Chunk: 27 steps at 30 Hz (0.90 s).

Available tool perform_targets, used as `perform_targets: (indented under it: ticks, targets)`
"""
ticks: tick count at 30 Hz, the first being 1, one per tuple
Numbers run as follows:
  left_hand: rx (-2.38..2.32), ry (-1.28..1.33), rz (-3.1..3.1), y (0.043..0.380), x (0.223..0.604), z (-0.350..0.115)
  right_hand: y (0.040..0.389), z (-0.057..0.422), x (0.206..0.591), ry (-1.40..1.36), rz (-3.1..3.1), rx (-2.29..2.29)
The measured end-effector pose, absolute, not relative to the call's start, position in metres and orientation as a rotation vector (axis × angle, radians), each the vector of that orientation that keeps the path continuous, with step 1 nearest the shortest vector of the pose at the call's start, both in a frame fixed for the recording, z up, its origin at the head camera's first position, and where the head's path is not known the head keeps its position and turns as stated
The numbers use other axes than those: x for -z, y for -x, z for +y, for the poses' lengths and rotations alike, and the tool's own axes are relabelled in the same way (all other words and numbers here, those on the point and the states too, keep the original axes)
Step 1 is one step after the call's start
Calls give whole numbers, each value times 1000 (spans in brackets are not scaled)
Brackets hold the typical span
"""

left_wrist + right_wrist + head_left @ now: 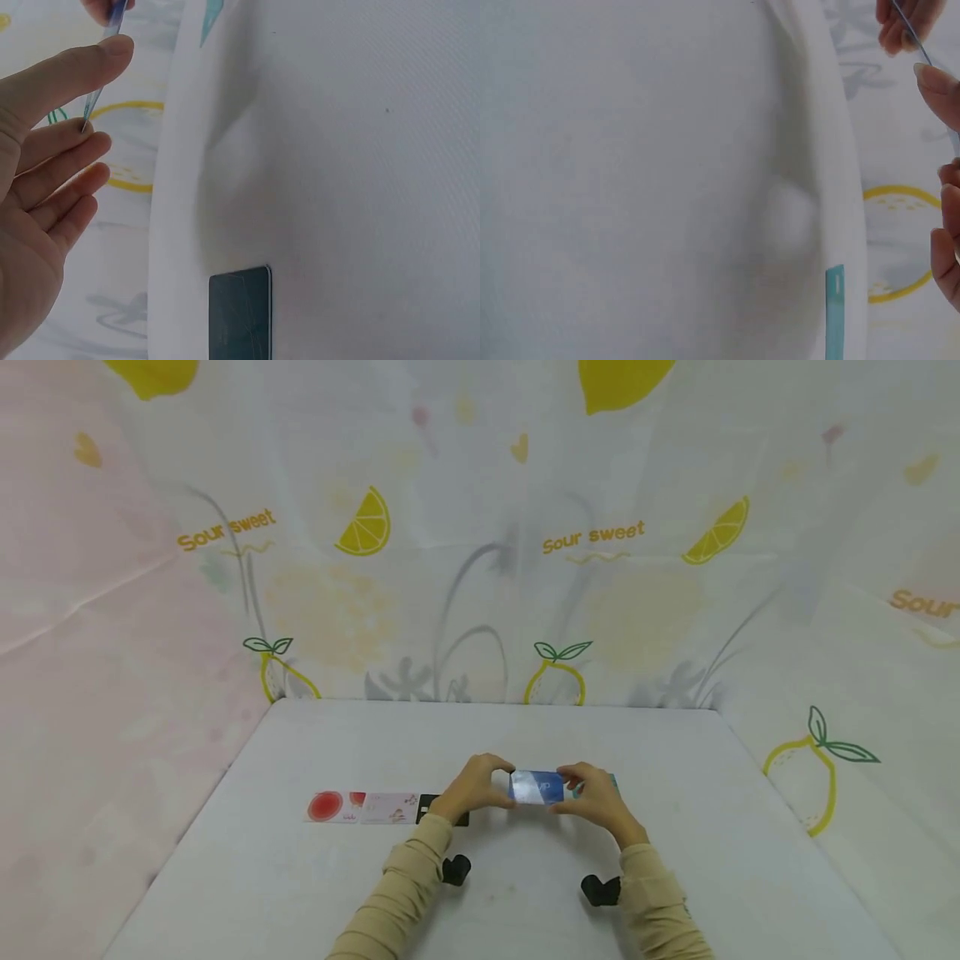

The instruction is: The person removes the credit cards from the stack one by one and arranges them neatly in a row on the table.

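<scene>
A blue card [536, 787] is held up in front of the person between both hands, its face toward the head camera. The left hand [474, 787] pinches its left edge between thumb and fingertips. At the opposite edge, the right hand [596, 797] grips it the same way. From the left wrist the card [94, 99] appears edge-on as a thin strip, above the table surface. Partly behind the right hand lies a teal card [613, 781]. Near the left wrist is a black card [427, 806], partly covered by that hand.
Left of the black card, a pink card [388, 808] and a white card with a red round print [326, 807] lie in a row on the white table [262, 877]. A lemon-printed cloth [465, 593] rises behind the table. Small black pieces [455, 870] show beside both sleeves.
</scene>
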<state>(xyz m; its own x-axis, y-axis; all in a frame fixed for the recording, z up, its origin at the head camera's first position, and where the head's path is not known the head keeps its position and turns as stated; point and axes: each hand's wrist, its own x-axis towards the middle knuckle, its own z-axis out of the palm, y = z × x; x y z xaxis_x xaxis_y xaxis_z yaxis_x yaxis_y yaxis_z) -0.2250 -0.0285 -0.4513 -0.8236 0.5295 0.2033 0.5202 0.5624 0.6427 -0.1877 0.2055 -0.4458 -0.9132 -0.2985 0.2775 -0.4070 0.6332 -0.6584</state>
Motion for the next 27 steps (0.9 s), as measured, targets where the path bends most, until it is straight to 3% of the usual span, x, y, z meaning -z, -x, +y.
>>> perform_targets:
  ticks: [27]
  targets:
    - [-892, -879, 2803, 224, 478, -49, 196, 182, 478, -572, -2904, -1163]
